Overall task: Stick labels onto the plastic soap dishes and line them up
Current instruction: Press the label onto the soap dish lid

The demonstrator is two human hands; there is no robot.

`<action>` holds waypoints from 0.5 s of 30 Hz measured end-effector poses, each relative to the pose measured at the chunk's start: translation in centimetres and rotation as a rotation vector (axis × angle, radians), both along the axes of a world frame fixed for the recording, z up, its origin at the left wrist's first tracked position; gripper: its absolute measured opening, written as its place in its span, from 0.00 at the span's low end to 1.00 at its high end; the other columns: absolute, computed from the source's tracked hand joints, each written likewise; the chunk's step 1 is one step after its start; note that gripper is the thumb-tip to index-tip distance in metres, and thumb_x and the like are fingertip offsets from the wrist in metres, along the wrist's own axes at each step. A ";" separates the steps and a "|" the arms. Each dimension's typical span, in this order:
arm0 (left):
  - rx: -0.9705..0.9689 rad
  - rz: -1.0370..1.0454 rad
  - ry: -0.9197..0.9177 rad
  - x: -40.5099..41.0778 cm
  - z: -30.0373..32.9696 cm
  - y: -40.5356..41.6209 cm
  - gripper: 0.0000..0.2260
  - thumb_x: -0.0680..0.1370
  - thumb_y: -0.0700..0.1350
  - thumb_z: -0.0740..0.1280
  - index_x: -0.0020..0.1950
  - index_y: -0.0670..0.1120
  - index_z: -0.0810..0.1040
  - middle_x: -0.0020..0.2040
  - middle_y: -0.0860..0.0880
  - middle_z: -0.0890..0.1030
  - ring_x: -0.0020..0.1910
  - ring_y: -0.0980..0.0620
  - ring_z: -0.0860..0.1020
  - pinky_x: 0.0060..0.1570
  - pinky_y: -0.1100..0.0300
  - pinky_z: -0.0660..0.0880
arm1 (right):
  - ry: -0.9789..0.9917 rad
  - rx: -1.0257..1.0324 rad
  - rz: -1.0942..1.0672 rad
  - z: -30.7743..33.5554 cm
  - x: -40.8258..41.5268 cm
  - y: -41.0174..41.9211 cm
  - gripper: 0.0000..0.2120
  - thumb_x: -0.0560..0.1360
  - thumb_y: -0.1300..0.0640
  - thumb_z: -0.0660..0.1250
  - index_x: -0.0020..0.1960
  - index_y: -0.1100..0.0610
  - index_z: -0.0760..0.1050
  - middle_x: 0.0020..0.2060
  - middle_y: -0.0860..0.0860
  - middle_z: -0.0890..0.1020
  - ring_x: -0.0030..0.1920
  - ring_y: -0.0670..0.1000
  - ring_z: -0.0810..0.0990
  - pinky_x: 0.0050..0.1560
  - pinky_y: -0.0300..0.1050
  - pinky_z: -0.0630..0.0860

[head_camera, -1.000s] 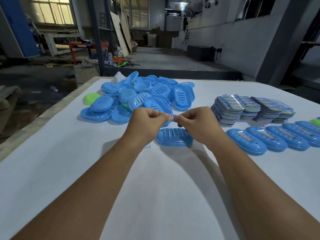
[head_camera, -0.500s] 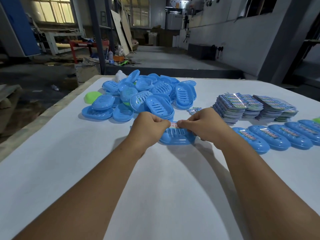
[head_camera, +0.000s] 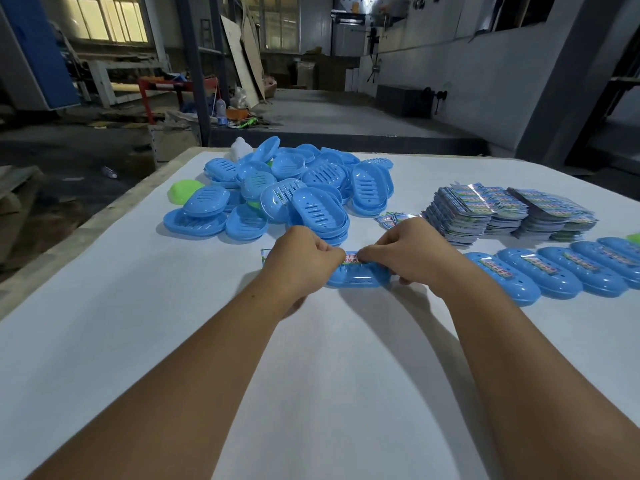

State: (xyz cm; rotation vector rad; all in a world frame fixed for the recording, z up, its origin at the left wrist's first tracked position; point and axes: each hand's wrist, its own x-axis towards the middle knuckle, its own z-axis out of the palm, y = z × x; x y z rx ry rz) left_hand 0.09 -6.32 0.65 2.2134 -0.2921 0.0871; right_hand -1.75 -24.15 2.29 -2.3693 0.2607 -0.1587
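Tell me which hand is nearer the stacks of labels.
Right. The right hand sits just in front of the stacks of labels; the left hand is farther off, across the soap dish both hold.

Two bare forearms, no sleeves reaching the wrists; left hand [head_camera: 301,258] and right hand [head_camera: 412,252] ungloved (no rings or watch showing)

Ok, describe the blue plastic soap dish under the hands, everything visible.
The blue oval plastic soap dish is glossy, with raised ribs inside. It lies flat on the white table, apart from the pile behind and left of the labelled row. Both hands hide its ends: left hand and right hand pinch a printed label over its far rim.
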 end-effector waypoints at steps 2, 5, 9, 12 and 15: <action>0.022 0.007 -0.008 0.0 0.0 0.0 0.16 0.73 0.45 0.70 0.27 0.46 0.69 0.25 0.50 0.63 0.29 0.50 0.61 0.32 0.57 0.62 | 0.003 -0.015 0.000 0.0 0.0 0.0 0.14 0.66 0.49 0.78 0.34 0.59 0.83 0.21 0.49 0.74 0.20 0.49 0.70 0.28 0.40 0.72; 0.056 0.014 -0.028 0.0 -0.2 0.0 0.15 0.73 0.47 0.70 0.31 0.39 0.77 0.27 0.47 0.69 0.31 0.50 0.66 0.35 0.56 0.69 | 0.000 -0.039 -0.004 -0.1 0.0 0.2 0.13 0.66 0.47 0.78 0.32 0.56 0.82 0.18 0.47 0.73 0.18 0.48 0.70 0.27 0.38 0.70; 0.115 0.072 -0.087 -0.1 -0.3 -0.3 0.12 0.71 0.51 0.72 0.35 0.42 0.83 0.31 0.47 0.81 0.35 0.47 0.78 0.39 0.56 0.75 | -0.035 -0.099 -0.012 -0.3 0.0 0.5 0.13 0.67 0.47 0.77 0.32 0.55 0.82 0.20 0.48 0.76 0.17 0.46 0.69 0.29 0.40 0.71; 0.197 0.123 -0.145 -0.2 -0.4 -0.8 0.13 0.71 0.55 0.72 0.33 0.47 0.81 0.33 0.50 0.82 0.40 0.46 0.80 0.41 0.56 0.77 | -0.073 -0.186 -0.035 -0.4 -0.2 0.7 0.15 0.67 0.45 0.76 0.29 0.54 0.80 0.19 0.46 0.76 0.17 0.43 0.71 0.28 0.39 0.69; 0.299 0.157 -0.203 -0.2 -0.3 -1.2 0.16 0.72 0.57 0.70 0.30 0.47 0.76 0.31 0.49 0.79 0.38 0.43 0.78 0.39 0.56 0.76 | -0.119 -0.329 -0.068 -0.4 -0.4 1.1 0.17 0.67 0.43 0.74 0.28 0.54 0.79 0.24 0.47 0.80 0.29 0.46 0.79 0.31 0.43 0.74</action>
